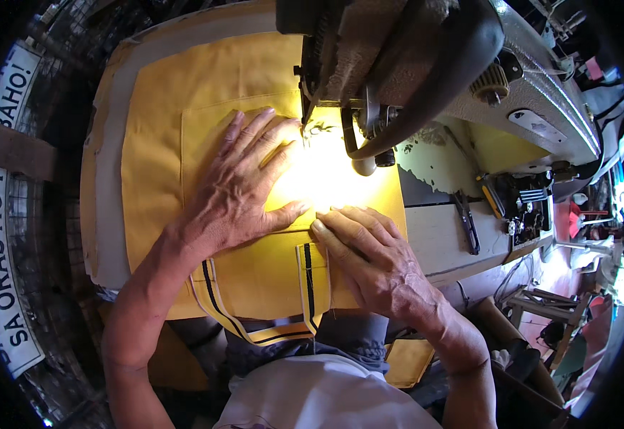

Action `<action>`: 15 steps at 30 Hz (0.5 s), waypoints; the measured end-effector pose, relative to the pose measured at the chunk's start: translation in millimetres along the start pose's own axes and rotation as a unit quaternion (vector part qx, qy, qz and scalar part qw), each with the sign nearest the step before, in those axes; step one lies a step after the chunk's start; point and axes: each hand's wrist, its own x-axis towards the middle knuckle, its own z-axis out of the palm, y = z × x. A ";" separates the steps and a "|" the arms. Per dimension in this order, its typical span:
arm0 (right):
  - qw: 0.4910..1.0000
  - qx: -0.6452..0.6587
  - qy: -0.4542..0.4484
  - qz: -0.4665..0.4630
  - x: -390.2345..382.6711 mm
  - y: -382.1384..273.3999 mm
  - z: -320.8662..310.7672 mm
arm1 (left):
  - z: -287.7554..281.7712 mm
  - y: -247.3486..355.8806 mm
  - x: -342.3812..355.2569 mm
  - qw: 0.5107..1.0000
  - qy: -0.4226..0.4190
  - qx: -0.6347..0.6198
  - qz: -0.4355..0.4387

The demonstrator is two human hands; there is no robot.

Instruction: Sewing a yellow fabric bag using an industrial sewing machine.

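A large yellow fabric panel (154, 150) lies flat under the head of a sewing machine (541, 79). On it sits a smaller yellow fabric piece (201, 132) with a visible edge line. My left hand (244, 171) rests palm down on this piece, fingers spread, fingertips close to the needle bar (306, 114). My right hand (376, 250) lies flat with fingers stretched over the cloth, its index finger near my left thumb. A yellow strap handle (254, 334) with dark stripes loops toward my lap. Bright lamplight washes out the cloth right of the needle.
Right of the cloth, the table (433, 232) holds dark snips (467, 223), a yellow-handled cutter (492, 196) and a tray of small metal parts (532, 214). A dark curved tube (440, 93) hangs before the machine. Wire mesh with signs (1, 264) stands at left.
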 end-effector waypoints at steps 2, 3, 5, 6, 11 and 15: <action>1.000 0.000 0.002 -0.004 1.2 0.0 0.5 | -2.3 4.2 -2.4 1.000 0.016 0.008 0.011; 1.000 -0.002 0.007 -0.008 0.9 -0.6 0.8 | -2.2 7.9 -4.5 1.000 0.018 0.009 0.004; 1.000 0.008 -0.005 0.007 0.1 -0.9 1.6 | -1.5 16.4 -10.5 1.000 0.013 -0.005 0.003; 1.000 0.007 -0.004 0.006 -0.5 -0.9 2.0 | -0.9 18.2 -12.1 1.000 -0.001 -0.018 -0.002; 1.000 0.010 0.000 -0.004 -0.8 2.8 1.9 | 2.0 15.6 -13.0 0.999 0.042 -0.010 0.002; 1.000 0.016 -0.001 -0.006 7.8 9.8 1.9 | 0.3 8.4 -7.7 0.999 0.037 -0.009 0.005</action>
